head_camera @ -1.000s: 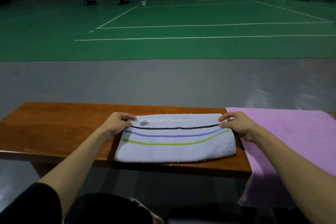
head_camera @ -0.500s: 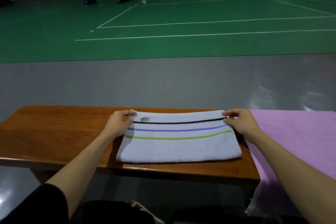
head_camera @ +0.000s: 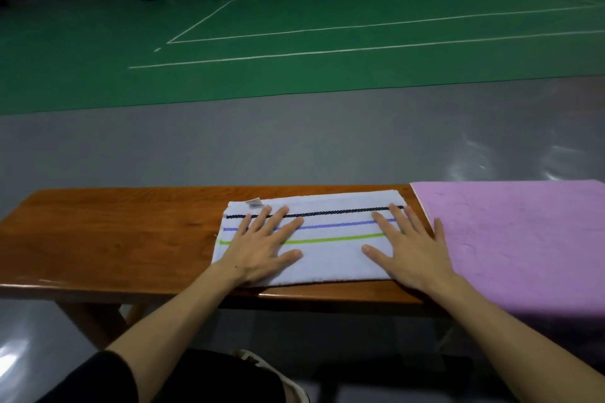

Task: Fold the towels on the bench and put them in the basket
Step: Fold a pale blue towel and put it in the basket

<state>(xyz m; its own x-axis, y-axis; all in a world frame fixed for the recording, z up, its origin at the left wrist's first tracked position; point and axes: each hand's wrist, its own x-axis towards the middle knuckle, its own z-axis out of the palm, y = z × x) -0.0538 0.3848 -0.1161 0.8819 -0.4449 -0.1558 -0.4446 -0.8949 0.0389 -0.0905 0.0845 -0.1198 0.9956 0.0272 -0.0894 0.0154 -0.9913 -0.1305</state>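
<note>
White towel (head_camera: 330, 258) lies folded into a long rectangle on the wooden bench (head_camera: 114, 239), right of the bench's middle, its near edge close to the bench's front edge. Three stripes run lengthwise across it: dark (head_camera: 327, 214), blue (head_camera: 334, 225), green (head_camera: 327, 239). A small label (head_camera: 254, 203) sticks up at the far left corner. Half a second ago both hands pinched the far corners of this towel with curled fingers; now both lie flat on top of it. Left hand (head_camera: 258, 249): palm down on the left end, fingers straight and spread, tips reaching the dark stripe, thumb pointing inward, holding nothing. Right hand (head_camera: 412, 252): palm down on the right end, fingers straight and spread, thumb pointing inward, holding nothing; its little finger sits off the towel's right edge, right beside the pink towel (head_camera: 523, 239). The pink towel is spread open over the bench's right end, its near part hanging over the front edge, just beside the white towel. Grey floor (head_camera: 294, 147) behind the bench, green court (head_camera: 327, 20) with white lines beyond.
</note>
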